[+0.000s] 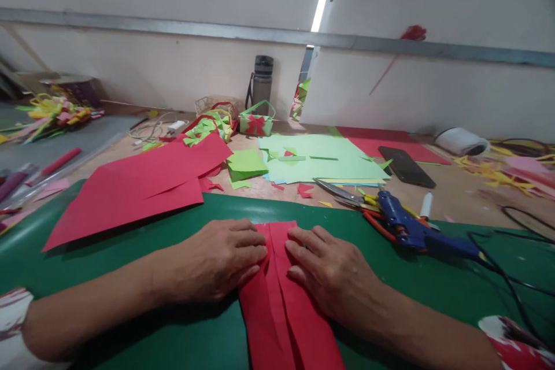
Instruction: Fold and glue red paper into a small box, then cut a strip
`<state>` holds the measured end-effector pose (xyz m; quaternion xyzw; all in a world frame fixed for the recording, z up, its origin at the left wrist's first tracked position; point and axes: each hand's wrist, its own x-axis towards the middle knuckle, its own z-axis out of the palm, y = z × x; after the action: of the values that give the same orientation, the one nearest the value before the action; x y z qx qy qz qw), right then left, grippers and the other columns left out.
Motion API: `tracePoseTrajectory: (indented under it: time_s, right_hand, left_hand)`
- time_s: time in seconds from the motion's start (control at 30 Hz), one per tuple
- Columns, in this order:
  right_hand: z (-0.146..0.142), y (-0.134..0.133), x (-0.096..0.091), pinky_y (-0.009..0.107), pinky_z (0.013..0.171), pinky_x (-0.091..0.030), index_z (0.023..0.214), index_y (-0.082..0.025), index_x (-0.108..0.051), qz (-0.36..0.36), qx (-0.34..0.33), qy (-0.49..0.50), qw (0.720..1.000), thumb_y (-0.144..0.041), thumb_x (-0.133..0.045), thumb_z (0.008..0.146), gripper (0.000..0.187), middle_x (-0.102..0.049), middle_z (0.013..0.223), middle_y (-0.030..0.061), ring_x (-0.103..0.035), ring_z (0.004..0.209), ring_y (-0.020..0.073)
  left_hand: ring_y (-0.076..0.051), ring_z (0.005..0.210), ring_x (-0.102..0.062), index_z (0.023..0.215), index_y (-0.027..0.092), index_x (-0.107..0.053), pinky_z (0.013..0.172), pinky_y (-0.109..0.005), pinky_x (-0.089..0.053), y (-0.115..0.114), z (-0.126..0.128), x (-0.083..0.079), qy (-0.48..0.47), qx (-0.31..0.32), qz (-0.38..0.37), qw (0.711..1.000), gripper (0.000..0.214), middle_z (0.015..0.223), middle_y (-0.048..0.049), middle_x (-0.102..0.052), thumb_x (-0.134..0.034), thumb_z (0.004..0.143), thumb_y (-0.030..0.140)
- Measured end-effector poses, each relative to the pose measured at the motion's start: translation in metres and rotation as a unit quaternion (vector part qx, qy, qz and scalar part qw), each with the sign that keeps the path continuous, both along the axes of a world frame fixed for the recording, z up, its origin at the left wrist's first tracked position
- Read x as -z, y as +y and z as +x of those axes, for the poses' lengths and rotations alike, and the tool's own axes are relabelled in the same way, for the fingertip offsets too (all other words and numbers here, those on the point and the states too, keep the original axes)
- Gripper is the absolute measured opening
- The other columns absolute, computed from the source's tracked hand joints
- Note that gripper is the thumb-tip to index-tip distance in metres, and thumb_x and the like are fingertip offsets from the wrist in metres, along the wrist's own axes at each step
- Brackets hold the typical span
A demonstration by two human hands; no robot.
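A long strip of folded red paper [286, 306] lies on the green mat [191, 335] in front of me, its side flaps turned in toward a lengthwise middle line. My left hand [223, 254] is closed on its far left edge, fingertips pressing the flap. Across from it, my right hand [329, 266] is closed on the right edge, with fingers and thumb against the other flap. The near end of the paper runs out of view at the bottom. Larger sheets of red paper [143, 179] lie beyond my left hand.
A blue glue gun [411, 225] with a black cord and scissors [340, 192] lie to the right, near a phone [406, 166]. Pale green sheets [321, 153], a small green paper basket [255, 124] and a bottle [262, 87] are at the back.
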<state>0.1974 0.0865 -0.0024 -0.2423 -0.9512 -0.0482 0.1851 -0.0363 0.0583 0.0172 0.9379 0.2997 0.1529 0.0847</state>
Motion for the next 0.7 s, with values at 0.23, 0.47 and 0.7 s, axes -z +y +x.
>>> tracePoseTrajectory:
  time_s: [0.23, 0.47, 0.7]
  right_hand:
    - [-0.002, 0.001, 0.000, 0.040, 0.069, -0.043, 0.107, -0.011, -0.063, 0.066, 0.044, -0.066, 0.995, -0.034, -0.064, 0.082, 0.034, -0.066, 0.105, 0.0122, -0.054, 0.089, 0.0282]
    - [-0.007, 0.004, -0.013, 0.039, 0.068, -0.037, 0.115, -0.024, -0.059, 0.033, 0.053, -0.161, 0.985, -0.048, -0.057, 0.085, 0.038, -0.063, 0.092, 0.0069, -0.054, 0.079, 0.0260]
    - [-0.013, 0.008, -0.019, 0.040, 0.070, -0.036, 0.115, -0.024, -0.058, 0.010, 0.063, -0.194, 0.979, -0.049, -0.057, 0.085, 0.039, -0.061, 0.093, 0.0077, -0.055, 0.082, 0.0270]
  left_hand:
    - [-0.021, 0.087, -0.053, 0.102, 0.013, -0.056, 0.080, -0.033, -0.043, 0.002, 0.000, 0.002, 0.050, -0.003, 0.003, 0.999, 0.020, 0.097, -0.0101, -0.062, -0.039, 0.093, 0.014]
    - [-0.020, 0.081, -0.048, 0.096, 0.016, -0.055, 0.075, -0.033, -0.041, 0.003, 0.001, 0.005, 0.084, -0.010, 0.012, 0.996, 0.017, 0.096, -0.0073, -0.058, -0.042, 0.087, 0.009]
    - [-0.020, 0.085, -0.050, 0.092, 0.018, -0.056, 0.077, -0.032, -0.041, 0.004, 0.000, 0.009, 0.071, -0.018, 0.005, 0.997, 0.016, 0.094, -0.0066, -0.057, -0.045, 0.083, 0.009]
